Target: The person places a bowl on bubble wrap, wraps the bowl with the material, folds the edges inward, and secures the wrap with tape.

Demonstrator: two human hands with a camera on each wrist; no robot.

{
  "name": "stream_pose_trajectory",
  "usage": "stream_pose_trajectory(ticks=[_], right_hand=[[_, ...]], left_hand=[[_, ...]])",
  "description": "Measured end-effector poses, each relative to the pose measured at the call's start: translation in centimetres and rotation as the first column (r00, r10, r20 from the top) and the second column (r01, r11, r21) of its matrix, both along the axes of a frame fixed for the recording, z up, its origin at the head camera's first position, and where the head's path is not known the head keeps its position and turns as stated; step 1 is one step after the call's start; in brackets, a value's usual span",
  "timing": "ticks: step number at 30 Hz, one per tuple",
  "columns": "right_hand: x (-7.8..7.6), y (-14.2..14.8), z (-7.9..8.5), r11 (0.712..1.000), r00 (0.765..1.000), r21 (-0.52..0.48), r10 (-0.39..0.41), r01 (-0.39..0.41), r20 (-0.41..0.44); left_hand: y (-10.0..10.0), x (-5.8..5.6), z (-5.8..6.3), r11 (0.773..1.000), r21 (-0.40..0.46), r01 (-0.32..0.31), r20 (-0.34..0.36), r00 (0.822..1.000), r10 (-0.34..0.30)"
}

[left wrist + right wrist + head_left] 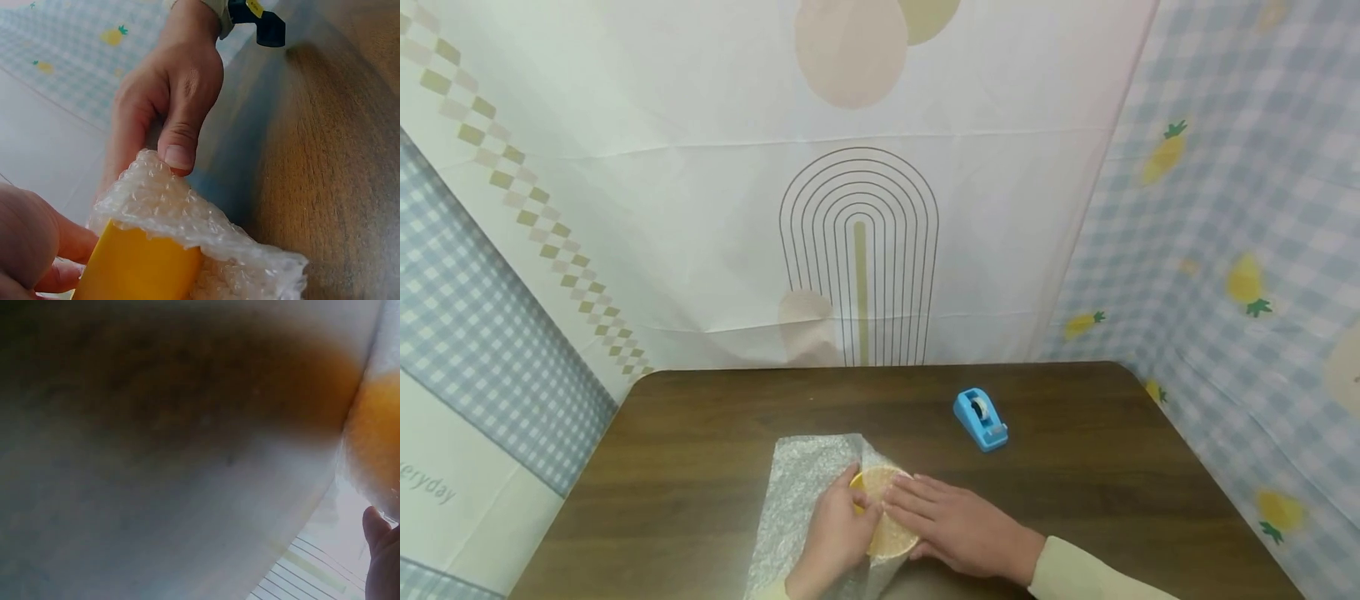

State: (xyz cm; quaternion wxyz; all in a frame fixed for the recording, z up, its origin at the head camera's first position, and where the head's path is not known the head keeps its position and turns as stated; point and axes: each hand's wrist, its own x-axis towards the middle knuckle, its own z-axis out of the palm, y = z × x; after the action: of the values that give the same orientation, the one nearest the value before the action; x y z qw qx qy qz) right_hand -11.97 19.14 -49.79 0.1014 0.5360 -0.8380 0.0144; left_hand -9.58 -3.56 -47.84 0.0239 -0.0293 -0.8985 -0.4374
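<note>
bubble wrap [801,467] over a yellow object [137,265], midway between the side edges of the table [1075,475].
wrap lies spread at left; left hand [838,529] pinches the object's left side, thumb and fingers closed on it; right hand [951,521] lies over the wrapped top, fingers nearly straight, pressing; farther right, blue tape dispenser [981,419], apart from both hands, nearer the back edge.
</note>
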Motion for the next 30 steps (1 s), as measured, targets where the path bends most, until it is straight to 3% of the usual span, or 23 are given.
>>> stream_pose_trajectory(ticks=[5, 9, 13, 17, 22, 25, 30], right_hand=[[-0.2, 0.3, -0.2, 1.0, 0.999, 0.004, 0.005, -0.005, 0.035], [-0.3, 0.4, 0.0, 1.0, 0.998, 0.007, 0.009, -0.01, 0.06], [-0.4, 0.3, 0.3, 1.0, 0.997, 0.02, 0.019, -0.02, 0.069], [-0.5, 0.2, 0.6, 0.999, 0.998, 0.038, 0.03, -0.033, 0.062], [-0.6, 0.1, 0.7, 0.998, 0.998, 0.049, 0.037, -0.039, 0.058], [-0.7, 0.0, 0.7, 0.998, 0.997, 0.058, 0.034, -0.038, 0.067], [-0.8, 0.0, 0.8, 0.997, 0.997, 0.063, 0.033, -0.037, 0.068]], left_hand=[[-0.7, -0.2, 0.5, 0.996, 0.086, -0.01, -0.038, 0.999, 0.013], [-2.3, -0.9, 1.5, 0.983, 0.141, -0.118, -0.001, 0.993, 0.119], [-5.2, -2.4, 2.3, 0.965, 0.077, -0.249, 0.082, 0.967, 0.242], [-8.6, -3.9, 2.2, 0.951, -0.02, -0.31, 0.18, 0.934, 0.308], [-11.0, -5.2, 1.0, 0.952, 0.004, -0.305, 0.31, 0.906, 0.289], [-11.5, -5.6, 0.4, 0.954, 0.036, -0.298, 0.327, 0.905, 0.271], [-11.7, -6.0, -0.3, 0.959, 0.013, -0.284, 0.319, 0.91, 0.265]])
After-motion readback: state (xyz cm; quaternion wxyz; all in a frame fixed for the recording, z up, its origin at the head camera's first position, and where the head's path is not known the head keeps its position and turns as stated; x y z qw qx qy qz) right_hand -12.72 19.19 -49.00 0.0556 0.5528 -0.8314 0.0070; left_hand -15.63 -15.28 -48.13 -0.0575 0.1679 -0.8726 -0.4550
